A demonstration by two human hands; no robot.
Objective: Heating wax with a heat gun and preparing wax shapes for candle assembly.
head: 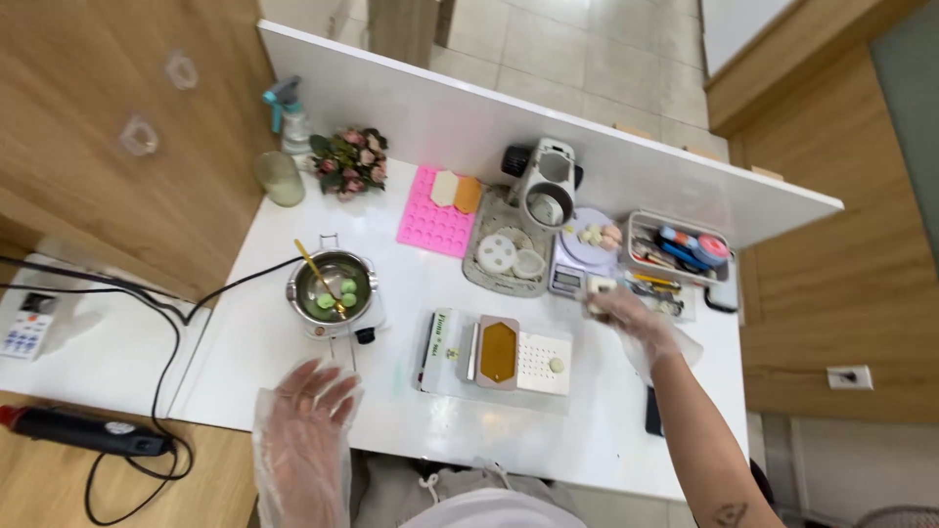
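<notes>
Two gloved hands are seen over a white table (pixel 293 362). The melting pot (pixel 334 286) is taken as landmark.

The left hand (pixel 308 416), covered by a clear plastic glove, is held flat and open, fingers spread, nothing gripped; it hovers just below the melting pot, near the table's front edge. Contact with the table cannot be told.

The right hand (pixel 626 315), also gloved, is found well to the right of the melting pot. A small pale piece (pixel 598 286) is pinched at its fingertips, just beside a digital scale (pixel 577 264) on which a few small round pieces are piled.

Inside the melting pot, green lumps (pixel 337 293) and a gold spoon (pixel 318 274) are seen; a black cord is run from it leftward.

Right of the pot, between the two hands, a white perforated mould (pixel 543 364) with an amber-filled tray (pixel 497 352) is laid on a clear sheet. A pink silicone mat (pixel 430 225) lies up and right of the pot. A bouquet of pink flowers (pixel 350 161) and a spray bottle (pixel 289 112) are placed above the pot. A black heat gun (pixel 83 430) rests far lower left, off the table.
</notes>
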